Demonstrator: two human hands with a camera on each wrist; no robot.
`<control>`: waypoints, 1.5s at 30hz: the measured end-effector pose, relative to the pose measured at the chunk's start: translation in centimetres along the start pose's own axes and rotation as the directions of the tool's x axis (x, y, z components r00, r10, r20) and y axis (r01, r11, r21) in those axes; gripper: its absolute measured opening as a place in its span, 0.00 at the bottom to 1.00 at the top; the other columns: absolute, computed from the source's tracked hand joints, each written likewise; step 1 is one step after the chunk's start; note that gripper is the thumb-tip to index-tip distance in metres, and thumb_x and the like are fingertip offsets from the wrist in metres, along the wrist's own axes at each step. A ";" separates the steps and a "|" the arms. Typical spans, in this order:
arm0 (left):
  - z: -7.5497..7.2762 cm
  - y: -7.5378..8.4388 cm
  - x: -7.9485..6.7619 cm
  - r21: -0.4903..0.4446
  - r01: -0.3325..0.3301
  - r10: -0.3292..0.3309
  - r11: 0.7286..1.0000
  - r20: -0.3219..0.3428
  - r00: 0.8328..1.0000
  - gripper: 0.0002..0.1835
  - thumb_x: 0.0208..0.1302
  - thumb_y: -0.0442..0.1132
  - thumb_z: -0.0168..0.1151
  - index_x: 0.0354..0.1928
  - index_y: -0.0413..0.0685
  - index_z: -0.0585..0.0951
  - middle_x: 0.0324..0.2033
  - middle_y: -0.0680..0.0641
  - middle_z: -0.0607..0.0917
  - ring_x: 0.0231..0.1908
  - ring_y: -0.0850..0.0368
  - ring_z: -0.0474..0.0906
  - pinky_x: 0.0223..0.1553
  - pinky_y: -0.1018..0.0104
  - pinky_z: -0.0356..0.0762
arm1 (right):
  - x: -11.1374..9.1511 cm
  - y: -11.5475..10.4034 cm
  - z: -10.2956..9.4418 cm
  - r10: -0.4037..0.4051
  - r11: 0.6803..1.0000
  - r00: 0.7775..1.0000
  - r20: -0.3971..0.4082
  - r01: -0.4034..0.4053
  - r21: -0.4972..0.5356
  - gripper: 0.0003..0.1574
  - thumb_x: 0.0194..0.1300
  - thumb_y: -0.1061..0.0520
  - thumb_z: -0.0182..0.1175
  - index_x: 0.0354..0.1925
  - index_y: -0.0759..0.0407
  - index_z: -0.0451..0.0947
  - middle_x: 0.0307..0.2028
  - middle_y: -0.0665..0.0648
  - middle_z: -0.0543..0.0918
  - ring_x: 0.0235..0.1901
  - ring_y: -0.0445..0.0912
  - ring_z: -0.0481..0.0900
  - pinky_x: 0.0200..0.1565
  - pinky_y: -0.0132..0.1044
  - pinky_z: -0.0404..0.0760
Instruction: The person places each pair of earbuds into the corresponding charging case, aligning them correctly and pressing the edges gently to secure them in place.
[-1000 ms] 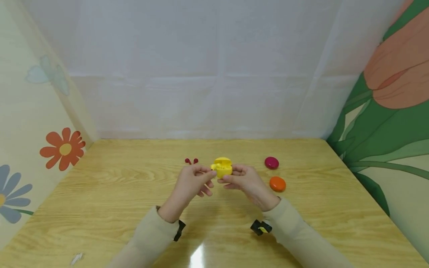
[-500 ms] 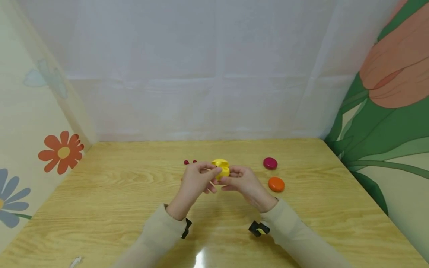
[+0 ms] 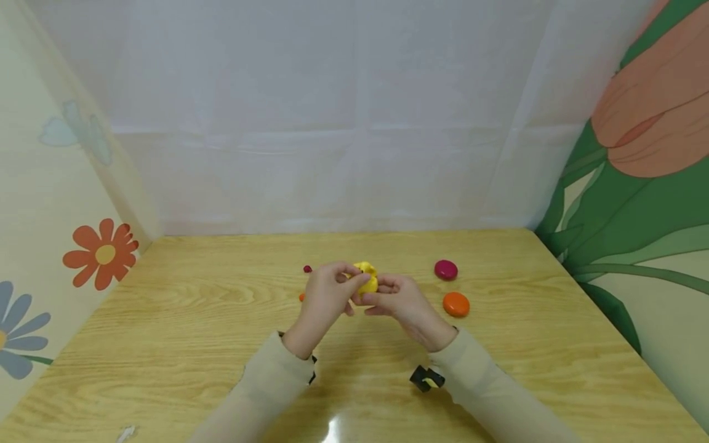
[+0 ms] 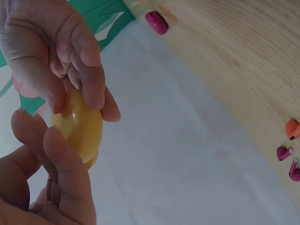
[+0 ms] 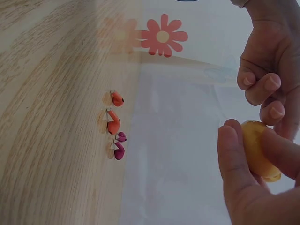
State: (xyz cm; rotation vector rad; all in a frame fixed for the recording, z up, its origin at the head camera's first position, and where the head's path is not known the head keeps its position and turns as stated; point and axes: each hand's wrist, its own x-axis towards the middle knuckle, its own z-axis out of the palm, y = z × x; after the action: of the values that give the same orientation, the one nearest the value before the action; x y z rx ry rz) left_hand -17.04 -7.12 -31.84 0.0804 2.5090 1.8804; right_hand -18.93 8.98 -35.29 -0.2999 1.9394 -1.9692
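A small yellow earbud case is held up over the table with its lid raised. My right hand grips the case between thumb and fingers, as the right wrist view also shows. At the mouth of the case, the thumb and fingers of my left hand pinch a yellow earbud; only a bit with a dark spot shows, and the fingers hide the rest. In the left wrist view the smooth back of the yellow case faces the camera, between the fingers of both hands.
Two orange earbuds and two magenta earbuds lie on the wooden table, partly behind my left hand in the head view. To the right rest a magenta case and an orange case. A white curtain hangs behind the table.
My left hand has moved right, bringing the yellow earbud from beside the case to its opening. It now covers more of the magenta earbuds. The right hand stays nearly still, holding the case.
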 end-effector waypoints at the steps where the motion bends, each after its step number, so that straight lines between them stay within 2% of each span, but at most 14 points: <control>1: 0.0 0.0 0.0 0.033 -0.017 0.017 0.999 -0.002 1.000 0.08 0.66 0.37 0.67 0.38 0.37 0.85 0.18 0.45 0.82 0.10 0.62 0.71 0.17 0.68 0.76 | 0.0 0.0 0.0 0.004 1.000 1.000 0.000 -0.004 -0.001 0.27 0.70 0.65 0.59 0.62 0.78 0.69 0.50 0.65 0.85 0.40 0.41 0.86 0.46 0.36 0.86; 4: -0.1 0.0 -0.1 0.117 -0.044 0.044 0.992 0.000 0.999 0.08 0.66 0.38 0.67 0.39 0.38 0.85 0.19 0.44 0.83 0.10 0.61 0.71 0.16 0.65 0.76 | 0.0 0.0 -0.1 0.012 1.000 1.000 -0.003 -0.012 -0.004 0.26 0.71 0.65 0.59 0.62 0.77 0.69 0.49 0.63 0.86 0.41 0.41 0.86 0.46 0.37 0.86; 7: -0.1 0.1 -0.2 0.163 -0.052 0.053 0.985 0.002 0.999 0.09 0.66 0.38 0.67 0.39 0.38 0.85 0.20 0.45 0.82 0.10 0.61 0.72 0.16 0.65 0.76 | 0.0 0.0 -0.1 0.010 1.000 1.000 -0.002 -0.010 -0.012 0.25 0.71 0.64 0.59 0.62 0.77 0.70 0.48 0.62 0.86 0.41 0.41 0.86 0.47 0.37 0.86; 13: -0.1 0.4 -0.2 0.160 -0.074 0.075 0.984 -0.004 0.997 0.12 0.69 0.42 0.65 0.39 0.38 0.85 0.23 0.43 0.85 0.11 0.62 0.73 0.17 0.67 0.76 | 0.1 -0.1 0.0 0.001 1.000 1.000 -0.002 -0.001 -0.017 0.26 0.71 0.65 0.59 0.62 0.77 0.70 0.49 0.64 0.86 0.40 0.41 0.87 0.46 0.37 0.86; 16: 0.0 0.5 -0.2 0.154 -0.061 0.063 0.986 -0.008 0.998 0.12 0.69 0.42 0.64 0.39 0.37 0.85 0.24 0.43 0.86 0.11 0.61 0.75 0.18 0.67 0.78 | 0.2 -0.1 0.0 0.010 1.000 1.000 -0.017 -0.010 -0.020 0.25 0.70 0.65 0.59 0.62 0.76 0.70 0.49 0.65 0.86 0.40 0.41 0.87 0.45 0.36 0.87; 20: 0.0 0.6 -0.2 0.151 -0.028 0.030 0.988 -0.009 1.000 0.11 0.69 0.41 0.65 0.39 0.38 0.83 0.21 0.43 0.84 0.13 0.54 0.78 0.17 0.68 0.77 | 0.3 -0.1 0.1 0.014 1.000 0.999 -0.032 -0.015 -0.026 0.25 0.70 0.66 0.59 0.62 0.76 0.70 0.51 0.68 0.85 0.40 0.42 0.87 0.45 0.36 0.87; 23: 0.0 0.6 -0.3 0.142 -0.027 0.029 0.990 -0.007 1.000 0.10 0.69 0.41 0.65 0.41 0.38 0.82 0.19 0.44 0.83 0.14 0.51 0.79 0.17 0.68 0.77 | 0.3 -0.1 0.1 0.016 0.999 0.999 -0.030 -0.017 -0.029 0.25 0.71 0.66 0.58 0.62 0.76 0.70 0.52 0.69 0.84 0.41 0.42 0.87 0.45 0.37 0.87; 29: 0.0 0.4 -0.2 0.122 -0.038 0.039 0.992 -0.001 0.999 0.11 0.69 0.39 0.65 0.46 0.38 0.83 0.20 0.43 0.83 0.12 0.60 0.73 0.18 0.68 0.77 | 0.4 0.1 0.1 0.005 0.999 1.000 -0.009 -0.005 -0.039 0.24 0.70 0.65 0.59 0.60 0.77 0.71 0.49 0.64 0.86 0.40 0.42 0.87 0.45 0.37 0.87; 34: 0.2 0.5 -0.1 0.144 -0.034 0.035 0.989 -0.001 0.999 0.11 0.69 0.38 0.64 0.48 0.39 0.84 0.23 0.42 0.86 0.12 0.61 0.73 0.19 0.68 0.77 | 0.4 0.2 0.1 -0.006 0.999 1.000 0.000 0.006 -0.053 0.21 0.68 0.65 0.60 0.56 0.77 0.74 0.42 0.56 0.88 0.38 0.40 0.87 0.45 0.36 0.87; 40: 0.2 0.4 -0.2 0.146 -0.042 0.041 0.988 0.009 0.999 0.10 0.68 0.37 0.65 0.46 0.39 0.85 0.30 0.41 0.88 0.13 0.61 0.75 0.20 0.68 0.79 | 0.3 0.1 0.0 0.005 1.000 1.000 -0.006 -0.006 -0.024 0.24 0.70 0.65 0.59 0.60 0.78 0.70 0.46 0.61 0.87 0.39 0.40 0.86 0.45 0.35 0.86; 45: -0.3 0.0 -0.2 0.096 -0.036 0.038 0.995 -0.015 0.999 0.11 0.68 0.36 0.65 0.49 0.38 0.84 0.27 0.41 0.86 0.14 0.61 0.75 0.20 0.67 0.80 | 0.2 0.0 0.0 0.011 1.000 1.000 0.003 -0.011 -0.016 0.26 0.71 0.65 0.58 0.62 0.78 0.68 0.52 0.67 0.84 0.41 0.41 0.87 0.45 0.35 0.86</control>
State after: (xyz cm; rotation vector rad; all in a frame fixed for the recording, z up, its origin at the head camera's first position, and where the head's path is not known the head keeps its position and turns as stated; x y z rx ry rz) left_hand -16.86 -7.36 -31.73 0.1127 2.6259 1.7797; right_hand -19.17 8.90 -35.27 -0.2961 1.9512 -1.9461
